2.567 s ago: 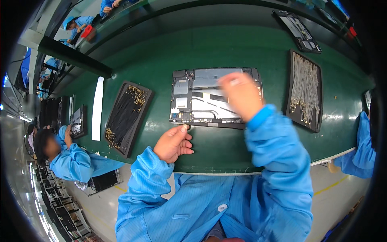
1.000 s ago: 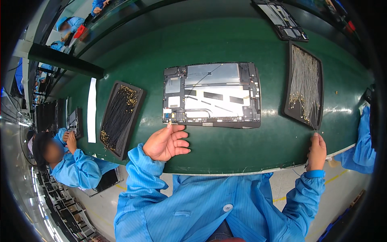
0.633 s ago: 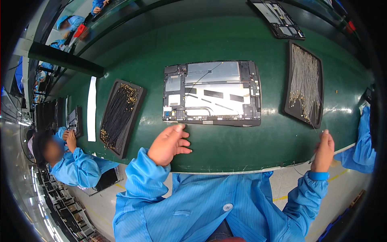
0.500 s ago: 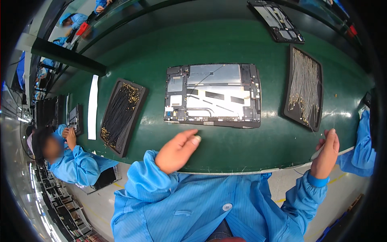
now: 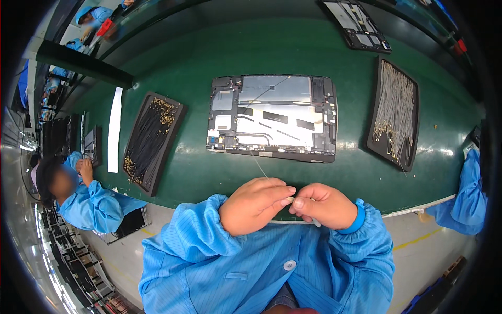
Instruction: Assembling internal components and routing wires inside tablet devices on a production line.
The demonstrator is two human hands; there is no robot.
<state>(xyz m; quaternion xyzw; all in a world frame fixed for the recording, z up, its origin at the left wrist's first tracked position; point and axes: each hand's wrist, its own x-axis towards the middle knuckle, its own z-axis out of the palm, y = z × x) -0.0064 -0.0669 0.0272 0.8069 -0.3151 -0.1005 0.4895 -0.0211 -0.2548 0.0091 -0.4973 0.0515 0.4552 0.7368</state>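
Observation:
My left hand (image 5: 256, 205) and my right hand (image 5: 325, 208) meet at the fingertips by the near table edge, both closed. A thin grey cable (image 5: 259, 166) rises from behind the left hand's fingers toward the tablet. Its other end is hidden between the hands, where both seem to pinch it. Something small and pale (image 5: 316, 222) shows under my right fingers; its kind is unclear. Just beyond lies an opened tablet (image 5: 325, 131), silver plates and circuit parts exposed, with a thin dark cable (image 5: 261, 96) slanting across it.
On the right stands a black tray (image 5: 372, 141) of grey cables; on the left, another black tray (image 5: 168, 157) of black cables with gold ends. A white strip (image 5: 114, 131) lies farther left. Another opened device (image 5: 361, 26) sits far right. A co-worker (image 5: 91, 209) works at left.
My right hand has come from beside the right tray to the middle, bringing a thin cable. The left hand has moved right to meet it, and its fingers have closed. The view has shifted slightly.

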